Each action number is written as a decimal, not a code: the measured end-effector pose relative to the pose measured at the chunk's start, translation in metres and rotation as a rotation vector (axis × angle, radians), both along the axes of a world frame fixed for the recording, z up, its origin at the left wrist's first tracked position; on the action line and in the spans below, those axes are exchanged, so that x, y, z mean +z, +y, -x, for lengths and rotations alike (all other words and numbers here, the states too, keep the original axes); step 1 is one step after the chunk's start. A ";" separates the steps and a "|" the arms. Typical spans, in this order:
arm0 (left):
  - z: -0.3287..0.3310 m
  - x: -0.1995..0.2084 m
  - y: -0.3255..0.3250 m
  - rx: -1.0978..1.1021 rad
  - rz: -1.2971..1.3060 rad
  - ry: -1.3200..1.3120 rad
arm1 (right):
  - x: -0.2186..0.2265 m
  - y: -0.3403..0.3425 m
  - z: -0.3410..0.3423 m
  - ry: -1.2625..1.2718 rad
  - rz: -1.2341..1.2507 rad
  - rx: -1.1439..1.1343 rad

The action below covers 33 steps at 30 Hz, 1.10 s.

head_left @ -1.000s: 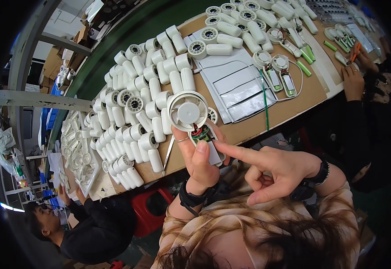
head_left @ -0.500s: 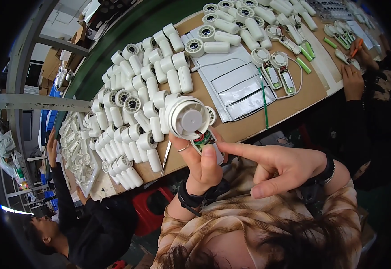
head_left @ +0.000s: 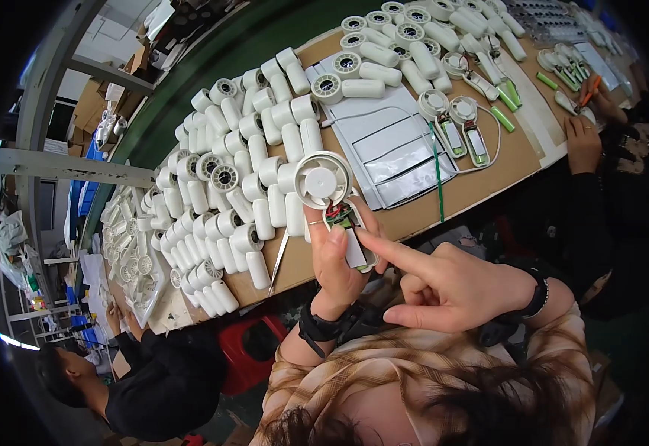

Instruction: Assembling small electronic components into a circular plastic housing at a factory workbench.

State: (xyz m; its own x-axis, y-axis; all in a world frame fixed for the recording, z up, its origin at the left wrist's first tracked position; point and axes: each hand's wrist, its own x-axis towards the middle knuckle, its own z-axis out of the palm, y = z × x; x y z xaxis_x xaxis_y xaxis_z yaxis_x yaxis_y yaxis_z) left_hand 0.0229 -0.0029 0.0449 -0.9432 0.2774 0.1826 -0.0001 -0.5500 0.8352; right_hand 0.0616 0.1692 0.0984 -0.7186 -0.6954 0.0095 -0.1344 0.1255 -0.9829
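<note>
My left hand grips a white handheld fan, its round head facing up and its handle uncovered. Inside the handle show red wires, a green circuit board and a white-labelled battery. With index finger stretched out, my right hand reaches the handle's side near the circuit board. Its thumb stands apart and the other fingers curl, holding nothing. Whether that fingertip presses on the handle or only hovers beside it, I cannot tell. A slim pointed metal tool lies left of my left hand.
Many white fans crowd the table's left. Grey-white plastic sheeting lies in the middle, a green strip beside it. Open fans and green batteries lie rightward. Co-workers sit both sides; one hand is at right. A red stool stands below.
The fan in my left hand has tilted and shifted slightly right, showing more of the open handle and battery. My right hand has moved a little left and down. The left co-worker's raised arm has lowered.
</note>
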 end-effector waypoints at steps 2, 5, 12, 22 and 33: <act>0.001 0.001 0.000 -0.021 -0.022 -0.006 | -0.001 0.000 -0.002 0.032 0.034 -0.091; 0.006 -0.003 -0.003 -0.050 -0.063 -0.011 | -0.004 0.003 -0.002 0.038 0.063 -0.172; 0.012 -0.005 0.010 0.081 -0.033 0.115 | -0.031 0.002 0.009 -0.041 0.124 -0.425; 0.005 -0.030 0.029 0.188 0.143 0.167 | -0.080 -0.017 0.017 -0.361 0.558 -0.419; 0.006 -0.042 0.062 -0.085 0.226 0.084 | -0.096 0.036 0.003 -0.455 0.604 -0.612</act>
State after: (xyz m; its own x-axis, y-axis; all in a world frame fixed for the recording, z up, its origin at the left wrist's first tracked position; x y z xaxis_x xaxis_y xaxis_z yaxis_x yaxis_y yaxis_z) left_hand 0.0171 0.0594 0.0030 -0.8991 0.3973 0.1836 0.0364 -0.3501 0.9360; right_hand 0.0586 0.2053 0.0023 -0.9774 -0.1694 -0.1261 0.1951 -0.4958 -0.8462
